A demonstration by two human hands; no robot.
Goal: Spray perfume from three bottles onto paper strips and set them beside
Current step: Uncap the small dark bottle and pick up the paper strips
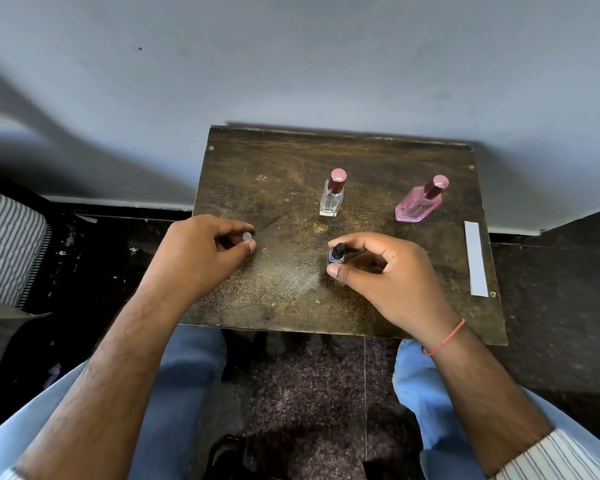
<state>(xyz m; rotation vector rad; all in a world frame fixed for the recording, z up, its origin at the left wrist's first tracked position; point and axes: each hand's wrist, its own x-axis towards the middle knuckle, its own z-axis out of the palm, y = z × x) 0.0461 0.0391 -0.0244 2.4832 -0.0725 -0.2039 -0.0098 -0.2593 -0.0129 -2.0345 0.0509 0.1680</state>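
Worn wooden table (291,299) against grey wall. Right hand (392,275) pinches small dark bottle (337,255) at frame centre; left hand (201,251) pinches its cap (247,236). Probably light, slippery glass, so hold the body sides.

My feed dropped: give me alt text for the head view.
The right hand grips a small blue bottle, uncapped, on the wooden table; the left hand pinches its clear cap. Behind stand two capped bottles.
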